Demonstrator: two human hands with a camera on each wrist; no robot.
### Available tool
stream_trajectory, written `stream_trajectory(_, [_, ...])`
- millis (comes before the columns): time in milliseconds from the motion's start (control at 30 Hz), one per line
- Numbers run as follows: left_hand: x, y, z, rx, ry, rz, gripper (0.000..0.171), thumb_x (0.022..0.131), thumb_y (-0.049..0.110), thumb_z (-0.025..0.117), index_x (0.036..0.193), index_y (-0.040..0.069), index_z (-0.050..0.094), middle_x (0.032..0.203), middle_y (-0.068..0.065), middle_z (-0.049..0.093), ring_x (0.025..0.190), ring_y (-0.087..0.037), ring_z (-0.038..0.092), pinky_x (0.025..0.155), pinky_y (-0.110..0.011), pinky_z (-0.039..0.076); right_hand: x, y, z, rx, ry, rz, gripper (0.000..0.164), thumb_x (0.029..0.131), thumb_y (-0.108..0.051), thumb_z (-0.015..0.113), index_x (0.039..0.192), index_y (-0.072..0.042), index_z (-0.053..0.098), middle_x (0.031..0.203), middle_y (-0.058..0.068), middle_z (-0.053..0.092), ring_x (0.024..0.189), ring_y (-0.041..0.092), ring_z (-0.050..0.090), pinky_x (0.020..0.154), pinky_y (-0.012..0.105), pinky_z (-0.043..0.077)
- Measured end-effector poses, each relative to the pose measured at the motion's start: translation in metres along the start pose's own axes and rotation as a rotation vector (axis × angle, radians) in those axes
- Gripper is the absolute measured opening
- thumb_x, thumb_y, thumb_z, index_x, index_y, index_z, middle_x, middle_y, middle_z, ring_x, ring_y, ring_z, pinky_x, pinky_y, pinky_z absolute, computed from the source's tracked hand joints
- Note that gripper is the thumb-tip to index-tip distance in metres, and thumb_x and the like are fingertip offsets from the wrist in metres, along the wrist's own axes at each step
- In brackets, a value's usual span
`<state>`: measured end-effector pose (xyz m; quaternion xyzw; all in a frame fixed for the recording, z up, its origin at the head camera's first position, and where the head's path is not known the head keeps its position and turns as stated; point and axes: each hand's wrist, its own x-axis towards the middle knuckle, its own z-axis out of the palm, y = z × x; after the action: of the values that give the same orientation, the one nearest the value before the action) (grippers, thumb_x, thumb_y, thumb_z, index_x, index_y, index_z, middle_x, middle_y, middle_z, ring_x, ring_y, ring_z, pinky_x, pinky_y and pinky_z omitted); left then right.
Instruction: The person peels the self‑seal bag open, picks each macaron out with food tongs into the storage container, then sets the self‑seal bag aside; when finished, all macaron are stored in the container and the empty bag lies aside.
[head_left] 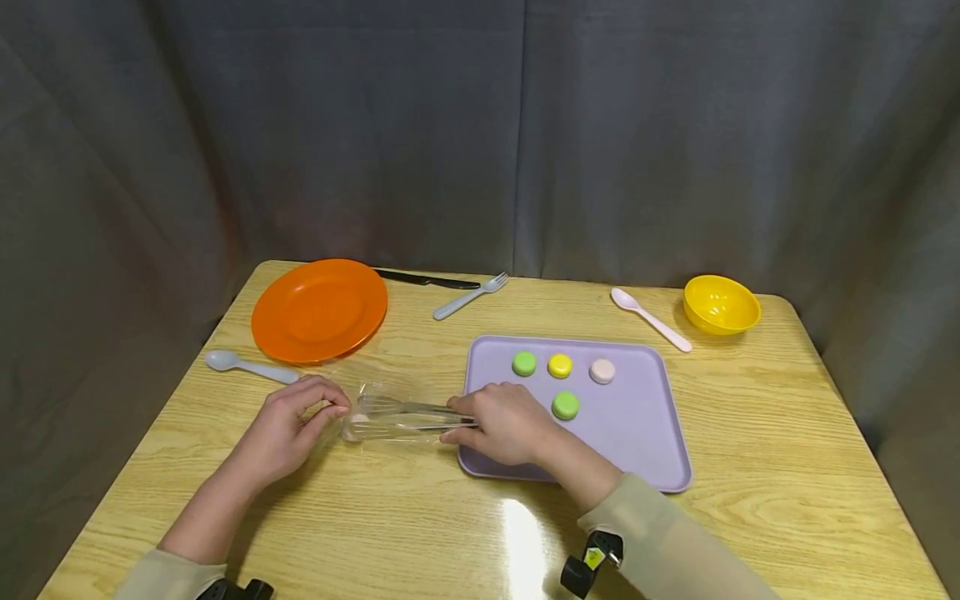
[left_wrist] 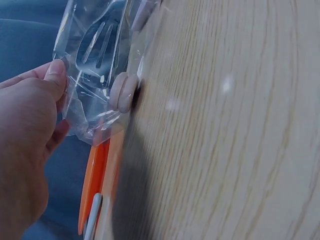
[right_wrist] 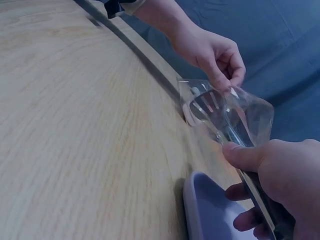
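Observation:
My left hand [head_left: 330, 411] pinches the open end of a clear plastic bag [head_left: 375, 419] lying on the wooden table, left of the tray. My right hand [head_left: 454, 422] grips metal tongs [head_left: 411, 417] whose slotted tips reach into the bag. In the left wrist view a pale pink macaron [left_wrist: 122, 92] sits inside the bag [left_wrist: 87, 100], just below the tong tips [left_wrist: 97, 42]. The right wrist view shows the tongs [right_wrist: 220, 127] entering the bag [right_wrist: 247, 112]. On the lilac tray [head_left: 652, 442] lie two green macarons [head_left: 524, 363], a yellow one [head_left: 559, 366] and a pink one [head_left: 602, 371].
An orange plate [head_left: 318, 308] sits at the back left with a grey-blue spoon [head_left: 247, 364] in front of it. A black knife [head_left: 427, 280] and a pale fork [head_left: 468, 297] lie behind. A pink spoon [head_left: 648, 318] and a yellow bowl [head_left: 721, 304] are at the back right.

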<state>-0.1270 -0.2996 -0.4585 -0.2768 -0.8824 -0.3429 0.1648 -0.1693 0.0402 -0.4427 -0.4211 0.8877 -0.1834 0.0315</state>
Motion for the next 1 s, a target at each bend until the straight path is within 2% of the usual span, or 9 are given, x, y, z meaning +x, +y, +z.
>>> stream_trajectory(33, [0.0, 0.0, 0.0, -0.001, 0.003, 0.002, 0.022, 0.092, -0.002, 0.079, 0.099, 0.017, 0.073, 0.102, 0.013, 0.068, 0.095, -0.009, 0.065, 0.086, -0.019, 0.052, 0.0, -0.001, 0.0, -0.011, 0.001, -0.015, 0.034, 0.103, -0.05, 0.068, 0.097, -0.017, 0.071, 0.075, -0.008, 0.066, 0.071, 0.014, 0.065, 0.059, 0.04, 0.053])
stream_trajectory(133, [0.001, 0.002, 0.001, -0.005, 0.015, 0.012, 0.021, 0.092, -0.001, 0.079, 0.099, 0.017, 0.074, 0.103, 0.013, 0.069, 0.095, -0.009, 0.065, 0.083, -0.018, 0.051, 0.002, -0.005, 0.003, -0.038, 0.017, -0.036, 0.032, 0.105, -0.049, 0.066, 0.095, -0.018, 0.069, 0.075, -0.007, 0.066, 0.071, 0.015, 0.065, 0.06, 0.041, 0.053])
stream_trajectory(233, [0.001, 0.003, 0.002, -0.011, 0.021, 0.021, 0.025, 0.091, -0.004, 0.079, 0.1, 0.019, 0.073, 0.103, 0.012, 0.069, 0.093, -0.009, 0.064, 0.079, -0.018, 0.051, 0.004, -0.008, 0.005, -0.068, 0.021, -0.025, 0.036, 0.104, -0.051, 0.066, 0.085, -0.022, 0.058, 0.069, -0.009, 0.058, 0.066, 0.015, 0.061, 0.055, 0.039, 0.049])
stream_trajectory(300, [0.001, 0.004, 0.002, -0.016, 0.023, 0.02, 0.031, 0.089, -0.008, 0.08, 0.099, 0.02, 0.073, 0.103, 0.012, 0.069, 0.092, -0.008, 0.063, 0.078, -0.018, 0.05, 0.005, -0.01, 0.007, -0.087, 0.021, -0.013, 0.037, 0.103, -0.053, 0.067, 0.085, -0.022, 0.055, 0.07, -0.01, 0.057, 0.066, 0.015, 0.061, 0.054, 0.039, 0.048])
stream_trajectory(600, [-0.007, 0.004, 0.003, -0.018, 0.015, 0.005, 0.031, 0.089, -0.01, 0.08, 0.1, 0.018, 0.073, 0.103, 0.013, 0.068, 0.086, -0.007, 0.062, 0.07, -0.017, 0.049, 0.009, -0.019, 0.016, -0.162, -0.013, 0.001, 0.033, 0.104, -0.052, 0.065, 0.1, -0.019, 0.068, 0.081, -0.011, 0.064, 0.075, 0.018, 0.068, 0.057, 0.04, 0.051])
stream_trajectory(800, [-0.009, 0.004, 0.003, -0.012, 0.014, 0.0, 0.031, 0.089, -0.009, 0.079, 0.101, 0.019, 0.072, 0.103, 0.013, 0.068, 0.087, -0.007, 0.062, 0.072, -0.017, 0.05, 0.009, -0.019, 0.015, -0.166, -0.004, 0.002, 0.031, 0.104, -0.05, 0.066, 0.092, -0.022, 0.062, 0.075, -0.013, 0.058, 0.068, 0.015, 0.062, 0.054, 0.038, 0.048])
stream_trajectory(1000, [-0.011, 0.003, 0.0, -0.018, 0.017, 0.005, 0.028, 0.089, -0.01, 0.079, 0.097, 0.016, 0.073, 0.099, 0.014, 0.067, 0.085, -0.006, 0.062, 0.074, -0.017, 0.049, 0.001, -0.016, 0.006, -0.108, -0.001, 0.024, 0.03, 0.103, -0.05, 0.068, 0.089, -0.025, 0.061, 0.072, -0.015, 0.056, 0.062, 0.01, 0.054, 0.053, 0.035, 0.045])
